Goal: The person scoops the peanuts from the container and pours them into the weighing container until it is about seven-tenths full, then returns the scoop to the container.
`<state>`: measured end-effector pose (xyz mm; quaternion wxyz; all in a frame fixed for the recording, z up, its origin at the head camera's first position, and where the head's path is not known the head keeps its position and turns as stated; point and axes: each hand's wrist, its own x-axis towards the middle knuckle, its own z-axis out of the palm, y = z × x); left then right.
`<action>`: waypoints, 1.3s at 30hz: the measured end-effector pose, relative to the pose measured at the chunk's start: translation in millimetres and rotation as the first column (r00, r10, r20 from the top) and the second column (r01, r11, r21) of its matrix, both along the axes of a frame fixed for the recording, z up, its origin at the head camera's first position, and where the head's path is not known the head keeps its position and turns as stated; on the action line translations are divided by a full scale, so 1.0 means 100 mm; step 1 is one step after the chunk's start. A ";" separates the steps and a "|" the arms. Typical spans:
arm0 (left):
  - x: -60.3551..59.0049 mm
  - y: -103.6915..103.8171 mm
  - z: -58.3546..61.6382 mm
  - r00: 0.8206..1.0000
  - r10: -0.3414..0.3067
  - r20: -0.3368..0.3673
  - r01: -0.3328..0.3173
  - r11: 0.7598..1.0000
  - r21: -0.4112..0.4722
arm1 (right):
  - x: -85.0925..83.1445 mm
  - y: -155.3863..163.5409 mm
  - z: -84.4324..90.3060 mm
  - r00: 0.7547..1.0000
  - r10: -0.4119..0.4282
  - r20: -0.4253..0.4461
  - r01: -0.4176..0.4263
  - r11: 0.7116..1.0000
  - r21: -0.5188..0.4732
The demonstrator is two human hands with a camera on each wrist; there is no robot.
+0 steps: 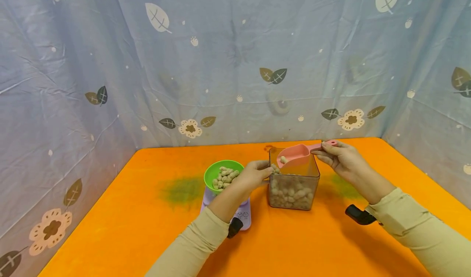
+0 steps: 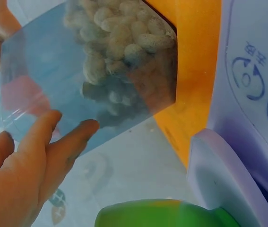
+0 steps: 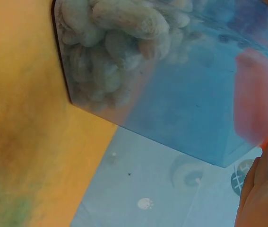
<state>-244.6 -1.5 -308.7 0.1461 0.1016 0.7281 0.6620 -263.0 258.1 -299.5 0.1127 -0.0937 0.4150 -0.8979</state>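
My right hand (image 1: pixel 344 156) pinches the handle of a pink scoop (image 1: pixel 296 154) with fingers and thumb. The scoop sits over the top of a see-through box (image 1: pixel 294 191), tilted toward the left, with a peanut (image 1: pixel 283 159) at its lip. Peanuts (image 2: pixel 124 38) fill the lower part of the box. At the box's left side is my left hand (image 1: pixel 252 177), its fingers (image 2: pixel 77 137) fairly straight along the wall near the rim. Left of that hand, a green bowl (image 1: pixel 210 175) of peanuts rests on a lilac kitchen scale (image 1: pixel 246 222), partly hidden by my left forearm.
An orange tabletop (image 1: pixel 147 228) lies under everything, with greenish patches. A pale blue patterned curtain (image 1: pixel 235 44) hangs behind and along both sides. Black wrist mounts (image 1: pixel 358 214) show below my sleeves, the left one beside the scale.
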 end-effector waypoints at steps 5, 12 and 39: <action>0.03 -0.08 0.01 1.000 0.010 -0.010 -0.010 1.000 0.000 | 0.02 0.02 0.04 1.000 0.013 -0.008 -0.013 0.999 -0.033; 0.10 -0.32 0.07 0.996 0.034 -0.080 -0.036 0.999 -0.023 | 0.04 -0.03 0.13 1.000 0.017 -0.012 -0.018 0.999 -0.039; 0.26 -1.30 0.07 0.942 0.280 -0.184 -0.315 0.927 -0.206 | 0.02 -0.97 0.20 0.999 0.024 -0.039 -0.017 0.984 0.179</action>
